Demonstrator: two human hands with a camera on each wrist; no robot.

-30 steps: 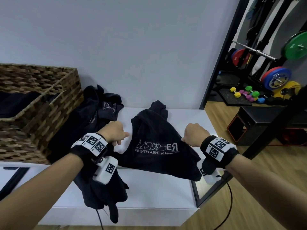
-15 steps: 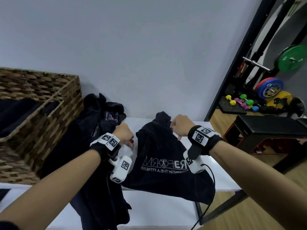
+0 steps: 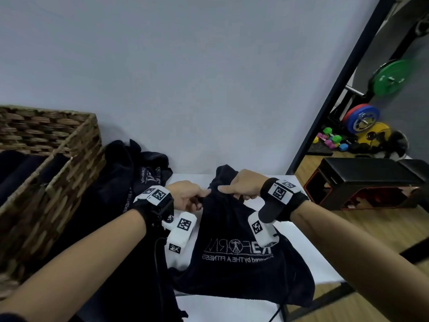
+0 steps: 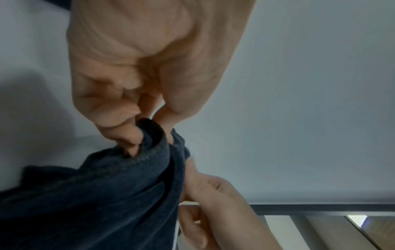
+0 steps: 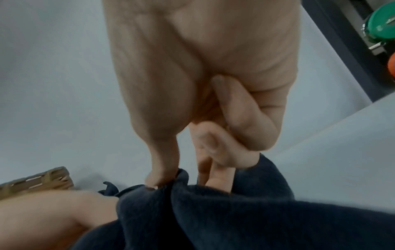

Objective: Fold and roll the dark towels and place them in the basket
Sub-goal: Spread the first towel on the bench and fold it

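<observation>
Fingers [image 4: 128, 135] of the left hand [image 3: 185, 196] curl around and pinch the hemmed top edge of the dark towel [image 3: 243, 259]. Right hand [image 3: 243, 185] pinches the same edge just to the right, thumb against forefinger. Both hands nearly touch. Towel hangs from the pinch, lower part draped over the white table [image 3: 308, 252], logo facing the camera. Further dark towels [image 3: 130, 182] lie heaped at left, against the wicker basket [image 3: 69, 145].

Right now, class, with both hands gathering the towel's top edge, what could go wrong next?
1. The towel overhangs the table front; it may slide off if a grip slips.
2. The left hand only pinches the hem, so it could pull free.
3. The right hand bunches cloth, risking a crooked fold.
</observation>
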